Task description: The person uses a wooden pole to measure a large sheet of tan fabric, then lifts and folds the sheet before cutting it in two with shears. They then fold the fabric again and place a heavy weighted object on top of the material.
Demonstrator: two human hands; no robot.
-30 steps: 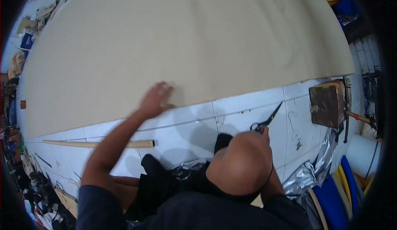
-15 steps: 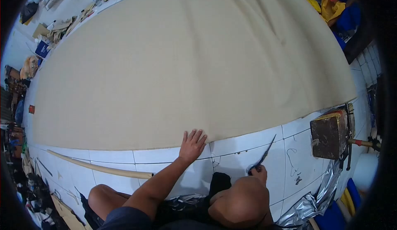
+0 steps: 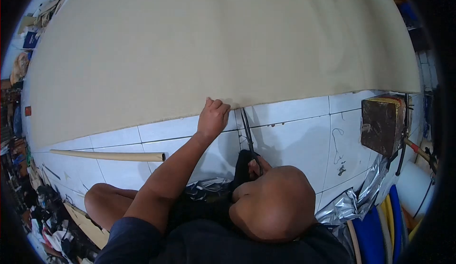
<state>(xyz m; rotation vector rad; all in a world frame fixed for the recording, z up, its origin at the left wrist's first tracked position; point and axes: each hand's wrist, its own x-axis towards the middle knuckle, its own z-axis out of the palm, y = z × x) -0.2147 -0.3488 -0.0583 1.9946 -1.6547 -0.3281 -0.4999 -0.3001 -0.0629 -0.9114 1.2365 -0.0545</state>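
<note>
A large sheet of beige fabric (image 3: 166,55) is spread over the white tiled floor. My left hand (image 3: 214,116) is at its near edge, fingers curled and closed on the fabric. Close to my knee, my right hand (image 3: 259,166) grips a pair of dark scissors (image 3: 247,130). Their blades point away from me, with the tips at the fabric's edge just right of my left hand. My knee partly covers the right hand, and the scissor handles are mostly hidden.
A beige tube (image 3: 109,156) lies on the tiles at left. To the right stand a worn brown block (image 3: 382,127) and crumpled silver foil (image 3: 343,204). A thin thread (image 3: 337,145) lies on the floor, and a white roll (image 3: 414,185) is at far right.
My left hand has gone from lying flat on the fabric to gripping its edge. The scissors have swung left to the fabric edge. My view has tilted down.
</note>
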